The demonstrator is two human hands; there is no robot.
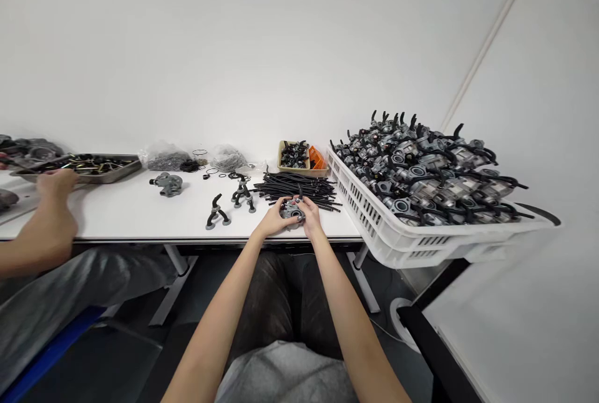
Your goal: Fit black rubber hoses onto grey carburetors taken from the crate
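Near the table's front edge, my left hand (275, 217) and my right hand (309, 214) hold one grey metal carburetor (293, 211) between them. A short black piece sticks up from it beside my right fingers. My left fingers wrap round its left side; my right fingers close on its right side and top. Just beyond my hands lies a pile of thin black hoses (297, 188). To the left stand several black branched hose pieces with grey round ends (218, 213). Farther left, another grey carburetor body (166, 184) rests alone on the white table.
A white plastic crate (374, 222) heaped with carburetors stands at the right. Behind the hoses sits a small yellow bin (318, 172) of black parts. Bags of small parts (168, 156) lie along the wall. At the left, a co-worker's arm (51, 228) reaches by a metal tray (122, 169).
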